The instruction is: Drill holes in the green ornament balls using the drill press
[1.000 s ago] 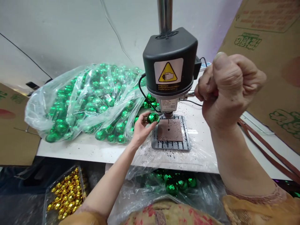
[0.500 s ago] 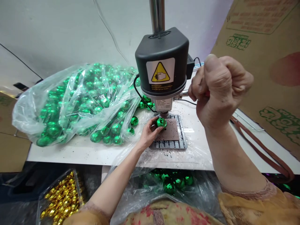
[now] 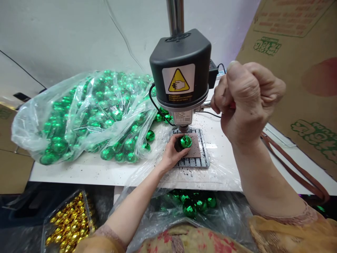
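My left hand (image 3: 172, 153) is closed around a shiny green faceted ball (image 3: 185, 141), thumb on the near side and fingers behind. The ball sits over the brown board (image 3: 195, 149) on the slotted metal base (image 3: 205, 160), directly below the chuck of the drill press (image 3: 180, 77). Raised at the right, my right hand (image 3: 247, 98) is clenched on the press's feed handle; a metal rod (image 3: 207, 104) runs from the machine to it, and a bit of red shows between the fingers. Most of the handle is hidden by the fist.
A clear plastic bag (image 3: 86, 116) full of green balls lies left of the press. Loose balls (image 3: 150, 135) lie by its mouth. Gold balls (image 3: 70, 221) fill a clear bin at lower left. A cardboard box (image 3: 297, 70) and brown strap (image 3: 292, 165) are at right.
My left hand has shifted slightly right and toward me, bringing the green ball under the chuck. My right hand stays almost where it was on the handle.
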Motion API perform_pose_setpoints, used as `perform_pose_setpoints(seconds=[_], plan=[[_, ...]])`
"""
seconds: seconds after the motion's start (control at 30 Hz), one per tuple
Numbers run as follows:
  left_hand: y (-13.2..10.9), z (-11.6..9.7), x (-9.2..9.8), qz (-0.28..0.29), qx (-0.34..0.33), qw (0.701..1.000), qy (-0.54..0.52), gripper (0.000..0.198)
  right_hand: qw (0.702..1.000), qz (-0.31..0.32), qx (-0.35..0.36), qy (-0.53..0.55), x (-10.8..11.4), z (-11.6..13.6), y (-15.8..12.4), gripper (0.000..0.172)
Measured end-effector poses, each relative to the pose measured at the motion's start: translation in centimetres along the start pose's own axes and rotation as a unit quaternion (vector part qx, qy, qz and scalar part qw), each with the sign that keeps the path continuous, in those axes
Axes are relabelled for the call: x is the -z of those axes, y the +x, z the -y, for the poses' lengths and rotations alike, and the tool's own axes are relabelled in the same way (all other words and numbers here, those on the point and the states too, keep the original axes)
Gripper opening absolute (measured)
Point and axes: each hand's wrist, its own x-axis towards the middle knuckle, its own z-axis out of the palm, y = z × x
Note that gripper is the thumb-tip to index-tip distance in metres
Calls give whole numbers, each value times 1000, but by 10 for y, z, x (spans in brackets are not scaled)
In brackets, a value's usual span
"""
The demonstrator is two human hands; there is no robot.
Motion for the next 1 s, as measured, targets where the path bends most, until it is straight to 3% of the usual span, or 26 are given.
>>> perform_pose_setpoints(seconds=[0.53,1.0], plan=[[-1,4,0,0,-6,1000,-6,52,991,-57,117,-28,3,-14,-35,55],[-1,3,1,6,-15,1000,2,50,982,6,186,-19,14,-24,-48,50]])
